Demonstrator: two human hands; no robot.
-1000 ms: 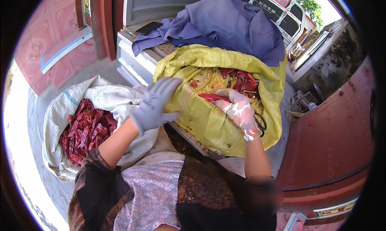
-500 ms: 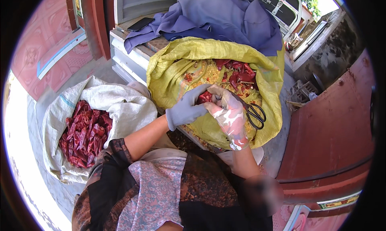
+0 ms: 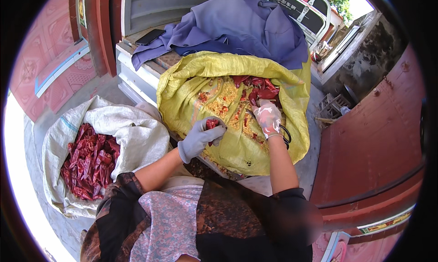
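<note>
My left hand [image 3: 203,136], in a grey glove, is closed round a piece of dried red chili [image 3: 211,124] just over the near left edge of a yellow woven sack [image 3: 219,158]. My right hand [image 3: 268,119], in a pink and white patterned glove, reaches into the sack. Its fingertips are at the dried red chilies [image 3: 262,85] on the far right side, and whether they pinch one is hidden. Scissors [image 3: 287,135] lie in that hand, their black handles sticking out beside the wrist. Pale yellow seeds [image 3: 226,98] and red bits cover the sack's inside.
On the left stands a white woven sack [image 3: 137,132] full of dried red chilies [image 3: 89,164]. Behind the yellow sack, a purple-blue cloth [image 3: 237,22] and a black phone [image 3: 150,36] lie on a vehicle bed. A dark red metal door [image 3: 365,143] is on the right.
My hands were together at a chili piece; they have parted. The right hand moved away into the yellow sack with the scissors, while the left stayed nearer with the chili piece. The view shifted slightly.
</note>
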